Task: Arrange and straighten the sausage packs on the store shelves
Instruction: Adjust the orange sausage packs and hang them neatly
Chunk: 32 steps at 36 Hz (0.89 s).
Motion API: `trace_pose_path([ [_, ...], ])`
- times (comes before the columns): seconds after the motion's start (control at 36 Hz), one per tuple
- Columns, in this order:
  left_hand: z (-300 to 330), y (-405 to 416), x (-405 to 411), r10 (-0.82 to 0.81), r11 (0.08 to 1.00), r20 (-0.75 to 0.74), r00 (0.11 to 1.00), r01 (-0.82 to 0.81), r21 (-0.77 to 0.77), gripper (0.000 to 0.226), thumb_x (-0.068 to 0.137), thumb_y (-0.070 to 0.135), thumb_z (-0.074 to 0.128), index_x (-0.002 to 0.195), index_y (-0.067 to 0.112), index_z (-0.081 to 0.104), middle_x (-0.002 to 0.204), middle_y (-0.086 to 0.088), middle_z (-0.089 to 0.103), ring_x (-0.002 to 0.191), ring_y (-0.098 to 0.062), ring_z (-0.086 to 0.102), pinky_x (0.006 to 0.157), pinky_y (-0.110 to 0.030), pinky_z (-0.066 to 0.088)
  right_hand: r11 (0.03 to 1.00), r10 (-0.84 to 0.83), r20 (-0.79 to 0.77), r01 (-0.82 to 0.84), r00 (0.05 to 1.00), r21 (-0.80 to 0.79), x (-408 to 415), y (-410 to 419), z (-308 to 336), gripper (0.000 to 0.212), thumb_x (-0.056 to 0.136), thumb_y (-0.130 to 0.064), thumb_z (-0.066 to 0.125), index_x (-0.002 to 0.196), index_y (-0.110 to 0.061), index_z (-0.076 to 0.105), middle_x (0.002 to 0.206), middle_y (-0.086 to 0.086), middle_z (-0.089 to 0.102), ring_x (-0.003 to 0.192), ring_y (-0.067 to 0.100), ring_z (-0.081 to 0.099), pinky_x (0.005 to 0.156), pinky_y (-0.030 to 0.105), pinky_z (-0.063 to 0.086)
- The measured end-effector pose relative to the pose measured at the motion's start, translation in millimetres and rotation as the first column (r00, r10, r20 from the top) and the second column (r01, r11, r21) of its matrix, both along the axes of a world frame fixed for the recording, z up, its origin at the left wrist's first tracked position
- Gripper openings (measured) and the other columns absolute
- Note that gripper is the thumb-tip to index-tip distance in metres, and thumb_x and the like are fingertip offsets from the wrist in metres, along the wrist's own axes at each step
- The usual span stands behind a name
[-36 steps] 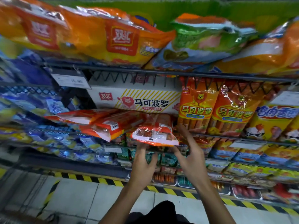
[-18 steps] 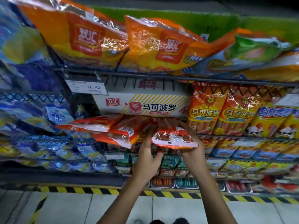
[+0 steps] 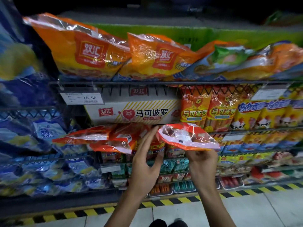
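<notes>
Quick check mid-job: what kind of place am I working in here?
Most likely a grocery store aisle: wire shelves stacked with sausage packs, a price tag reading 16.90, and hazard-striped floor tape.

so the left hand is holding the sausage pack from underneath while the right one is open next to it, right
Not quite: the hands are swapped. In the head view the right hand holds the sausage pack from underneath, fingers curled at its lower edge, while the left hand is open next to it, fingers straight and reaching toward the packs on the shelf.
</notes>
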<state>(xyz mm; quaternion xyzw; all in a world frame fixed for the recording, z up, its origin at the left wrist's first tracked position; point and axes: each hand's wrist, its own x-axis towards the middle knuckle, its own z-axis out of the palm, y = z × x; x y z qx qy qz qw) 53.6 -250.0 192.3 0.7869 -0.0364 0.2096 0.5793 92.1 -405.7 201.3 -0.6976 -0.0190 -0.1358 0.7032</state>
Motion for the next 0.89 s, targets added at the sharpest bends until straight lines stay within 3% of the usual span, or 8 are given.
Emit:
trace_pose_path([
  [0.17,11.9,-7.3,-14.6,-0.082,0.993,-0.016,0.996,0.083,0.084,0.072,0.099,0.013,0.065,0.154,0.044,0.03,0.156,0.036,0.029,0.148,0.008,0.023,0.114,-0.005,0.021,0.998,-0.047,-0.033,0.046,0.998,-0.038,-15.0,-14.0,21.1,0.021,0.081,-0.02,0.076,0.096,-0.004,0.072,0.083,-0.007,0.077,0.084,0.005,0.071,0.072,0.01,0.051],
  [0.31,-2.8,-2.1,-29.2,-0.009,0.995,-0.162,0.987,0.025,0.099,0.07,0.098,0.034,0.064,0.152,0.057,0.025,0.158,0.035,0.025,0.146,0.013,0.019,0.114,-0.016,0.019,0.98,-0.162,-0.148,0.142,0.976,-0.137,-27.9,-28.4,15.1,0.058,0.08,-0.055,0.067,0.098,0.0,0.063,0.095,0.023,0.067,0.094,0.039,0.062,0.083,0.053,0.052],
  [0.39,-11.8,-3.0,-45.8,0.101,0.991,-0.158,0.982,-0.085,0.105,0.067,0.096,0.033,0.066,0.151,0.051,0.032,0.156,0.034,0.028,0.145,0.012,0.024,0.116,-0.02,0.022,0.978,-0.206,-0.222,0.191,0.953,-0.089,-35.3,-31.3,13.8,0.056,0.08,-0.056,0.064,0.08,-0.001,0.052,0.072,0.007,0.056,0.07,0.028,0.054,0.078,0.058,0.052],
  [0.47,-20.8,-9.7,-62.1,0.15,0.983,-0.21,0.966,-0.168,-0.069,0.069,0.092,0.032,0.069,0.15,0.046,0.035,0.153,0.031,0.037,0.141,0.006,0.037,0.114,-0.027,0.033,0.979,-0.187,-0.336,0.205,0.923,0.019,-41.8,-33.0,10.1,0.049,0.084,-0.051,0.062,0.071,-0.013,0.035,0.059,-0.012,0.04,0.067,0.017,0.043,0.092,0.064,0.051],
  [0.58,-31.6,-17.7,-72.0,-0.016,0.913,-0.471,0.882,-0.18,-0.368,0.089,0.075,0.049,0.078,0.15,0.049,0.029,0.151,0.024,0.043,0.132,0.0,0.051,0.112,-0.038,0.044,0.954,-0.043,-0.44,0.168,0.897,0.248,-52.1,-34.0,4.4,0.049,0.089,-0.051,0.058,0.096,-0.003,0.05,0.089,0.012,0.074,0.096,0.024,0.073,0.097,0.043,0.054],
  [0.72,-32.3,-45.0,-74.5,-0.368,0.808,-0.539,0.757,-0.027,-0.589,0.049,0.078,0.033,0.074,0.123,0.037,0.053,0.104,0.03,0.073,0.097,0.015,0.066,0.075,-0.011,0.054,0.898,0.128,-0.493,0.11,0.861,0.425,-65.9,-30.9,1.7,0.054,0.096,-0.048,0.052,0.126,-0.004,0.057,0.11,0.005,0.077,0.104,0.014,0.073,0.097,0.037,0.05],
  [0.78,-26.8,-60.6,-78.1,-0.434,0.741,-0.465,0.771,0.012,-0.672,0.041,0.079,0.03,0.076,0.114,0.031,0.054,0.094,0.033,0.073,0.094,0.014,0.067,0.076,-0.01,0.053,0.869,0.179,-0.499,0.101,0.848,0.484,-71.0,-28.6,-1.2,0.057,0.094,-0.05,0.053,0.129,-0.006,0.057,0.118,0.008,0.074,0.11,0.017,0.071,0.105,0.04,0.047],
  [0.89,-24.8,-77.6,-73.7,-0.461,0.625,-0.341,0.819,0.027,-0.78,0.095,0.062,0.052,0.093,0.138,0.013,0.051,0.131,-0.004,0.07,0.127,-0.019,0.062,0.104,-0.032,0.051,0.816,0.318,-0.465,0.012,0.826,0.578,-81.8,-22.8,-1.3,0.053,0.1,-0.047,0.048,0.133,-0.006,0.057,0.126,0.014,0.07,0.117,0.027,0.068,0.105,0.044,0.045],
])
